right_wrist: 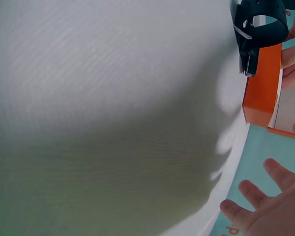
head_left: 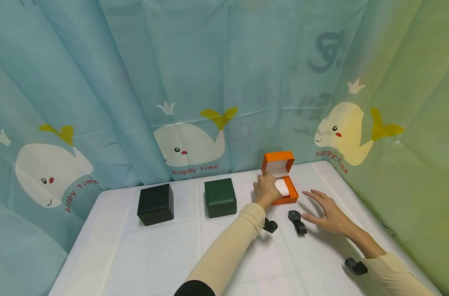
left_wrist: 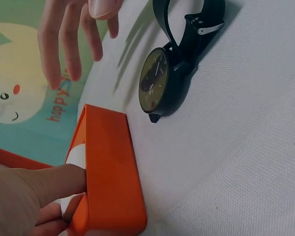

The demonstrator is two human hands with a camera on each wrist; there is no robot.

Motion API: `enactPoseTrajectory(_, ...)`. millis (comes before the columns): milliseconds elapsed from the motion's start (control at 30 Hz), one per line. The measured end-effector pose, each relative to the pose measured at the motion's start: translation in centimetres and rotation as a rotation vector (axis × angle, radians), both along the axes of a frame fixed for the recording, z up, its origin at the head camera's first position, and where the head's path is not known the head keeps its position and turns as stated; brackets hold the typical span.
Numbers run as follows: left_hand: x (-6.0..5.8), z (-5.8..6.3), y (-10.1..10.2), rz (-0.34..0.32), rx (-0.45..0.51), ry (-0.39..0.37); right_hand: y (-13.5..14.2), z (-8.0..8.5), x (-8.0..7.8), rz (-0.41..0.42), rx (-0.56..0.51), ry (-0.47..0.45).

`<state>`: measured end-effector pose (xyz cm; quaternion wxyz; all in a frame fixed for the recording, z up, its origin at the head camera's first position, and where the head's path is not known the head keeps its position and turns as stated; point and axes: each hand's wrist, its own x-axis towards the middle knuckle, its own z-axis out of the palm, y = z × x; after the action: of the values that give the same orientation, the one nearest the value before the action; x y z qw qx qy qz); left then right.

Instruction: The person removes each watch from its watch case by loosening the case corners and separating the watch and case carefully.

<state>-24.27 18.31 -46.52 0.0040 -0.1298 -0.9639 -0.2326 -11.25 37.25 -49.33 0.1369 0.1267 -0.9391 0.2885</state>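
Note:
An orange watch box (head_left: 291, 190) stands at the back right of the table with its lid raised. A white cushion (head_left: 282, 187) sits inside it. My left hand (head_left: 267, 190) reaches in from the left and grips the cushion, its thumb (left_wrist: 64, 183) tucked behind the box's front wall (left_wrist: 113, 172). A black wristwatch (head_left: 294, 216) lies in front of the box, dial toward it, strap buckled into a loop. To the right of the watch, my right hand (head_left: 329, 213) hovers over the table, fingers spread and holding nothing; its fingers (left_wrist: 71, 44) also show in the left wrist view.
A dark green box (head_left: 220, 197) stands closed to the left of the orange one, and a closed black box (head_left: 155, 204) stands farther left. White cloth covers the table (head_left: 154, 263). A blue curtain (head_left: 194, 82) with whale prints hangs right behind, and a green one (head_left: 424, 144) on the right.

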Motion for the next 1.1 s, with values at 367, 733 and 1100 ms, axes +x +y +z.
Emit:
enactPoseTrajectory(367,0.3,-0.1,-0.7,-0.042,0.017,0.038,-0.1,-0.1,-0.1,0.014,0.003,0.017)
enactPoseTrajectory(733,0.1,-0.9,-1.2,-0.098,0.188,-0.037,0.4,0.2,0.0,0.020,0.011,0.030)
enactPoseTrajectory(1100,0.1,0.0,-2.0,-0.159,0.205,-0.056,0.5,0.5,-0.2,0.018,0.020,0.003)
